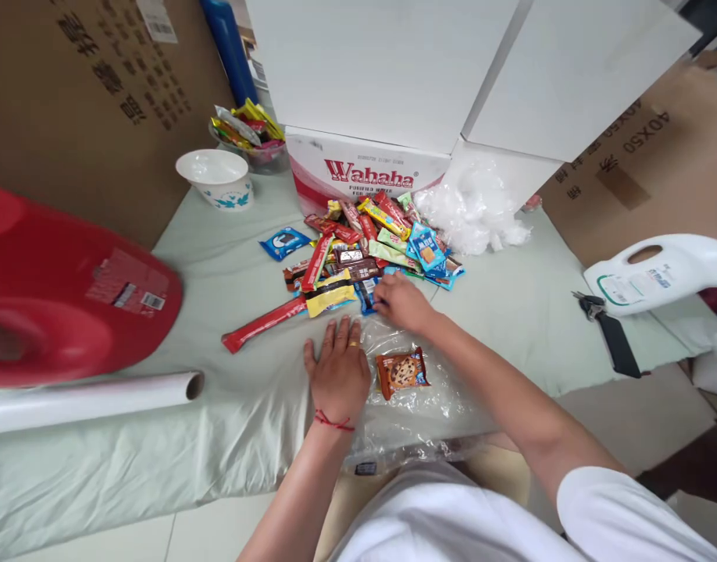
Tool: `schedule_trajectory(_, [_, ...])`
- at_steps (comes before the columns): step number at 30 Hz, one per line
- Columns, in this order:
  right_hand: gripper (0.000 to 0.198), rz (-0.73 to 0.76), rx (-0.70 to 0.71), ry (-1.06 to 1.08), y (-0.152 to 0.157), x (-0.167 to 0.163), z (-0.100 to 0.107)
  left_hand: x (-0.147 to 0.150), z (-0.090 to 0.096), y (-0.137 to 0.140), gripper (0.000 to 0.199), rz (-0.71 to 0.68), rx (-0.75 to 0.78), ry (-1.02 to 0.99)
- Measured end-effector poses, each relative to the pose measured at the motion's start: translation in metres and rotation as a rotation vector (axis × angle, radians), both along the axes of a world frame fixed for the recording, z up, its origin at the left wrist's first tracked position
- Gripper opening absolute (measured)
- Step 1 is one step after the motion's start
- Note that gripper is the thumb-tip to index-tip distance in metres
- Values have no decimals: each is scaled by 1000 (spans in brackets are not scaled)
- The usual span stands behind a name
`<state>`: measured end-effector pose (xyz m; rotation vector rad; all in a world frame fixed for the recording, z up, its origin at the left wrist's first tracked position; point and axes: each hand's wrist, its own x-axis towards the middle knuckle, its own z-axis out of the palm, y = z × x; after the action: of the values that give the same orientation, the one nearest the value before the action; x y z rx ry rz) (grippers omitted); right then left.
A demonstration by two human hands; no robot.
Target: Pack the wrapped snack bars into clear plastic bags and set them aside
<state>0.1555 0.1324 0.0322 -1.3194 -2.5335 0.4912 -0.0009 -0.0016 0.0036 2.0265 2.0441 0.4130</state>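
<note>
My left hand (338, 371) lies flat with fingers spread, on the cloth and the left edge of a clear plastic bag (446, 398). A brown cookie packet (403, 371) rests on that bag, to the right of the hand. At the front of a heap of wrapped snacks (358, 254), my right hand (402, 300) has its fingers curled together at the right end of a dark blue snack packet (366, 297). Left of this packet are a yellow packet (330, 293) and a long red stick packet (265, 322).
Behind the heap stand a Wahaha carton (370, 168) and crumpled clear plastic (476, 203). Left are a paper bowl (215, 176), a red jug (71, 289) and a plastic roll (94, 398). Right are a white bottle (657, 273) and keys with a black holder (613, 339).
</note>
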Motion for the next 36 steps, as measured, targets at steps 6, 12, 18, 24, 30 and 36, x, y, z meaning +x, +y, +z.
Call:
schedule_trajectory(6, [19, -342, -95, 372, -58, 63, 39, 0, 2, -2, 56, -6, -18, -23])
schedule_trajectory(12, [52, -137, -33, 248, -219, 79, 37, 0, 2, -2, 57, 2, -27, -46])
schedule_trajectory(18, [74, -50, 144, 49, -260, 59, -2, 2, 0, 0, 56, 29, -9, -38])
schedule_trajectory(24, [32, -92, 50, 294, -215, 49, 21, -2, 6, 6, 53, 56, -82, -83])
schedule_trajectory(30, [19, -57, -206, 333, -147, 56, 48, -19, 22, 16, 51, -18, -187, -138])
schedule_trajectory(36, [17, -171, -519, 318, -105, 54, 41, -50, 19, 30, 51, -153, -267, -327])
